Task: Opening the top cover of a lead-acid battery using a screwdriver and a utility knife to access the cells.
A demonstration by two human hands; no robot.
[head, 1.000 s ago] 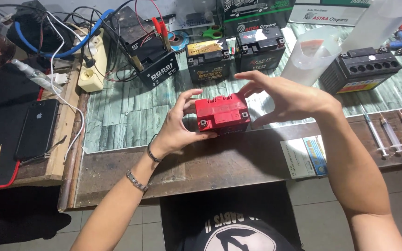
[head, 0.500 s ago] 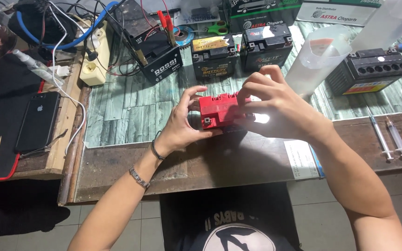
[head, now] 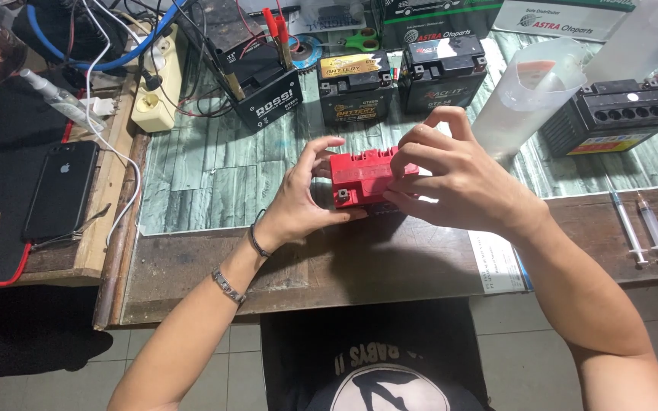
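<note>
Two hands, left hand (head: pixel 306 202) and right hand (head: pixel 451 183), grip small red boxy battery (head: pixel 363 179).

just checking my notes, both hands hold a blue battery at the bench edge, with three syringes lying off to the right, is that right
Not quite: the battery is red, not blue, as the head view shows. The rest holds: the left hand and right hand both hold it at the bench edge, and three syringes lie off to the right.
</note>
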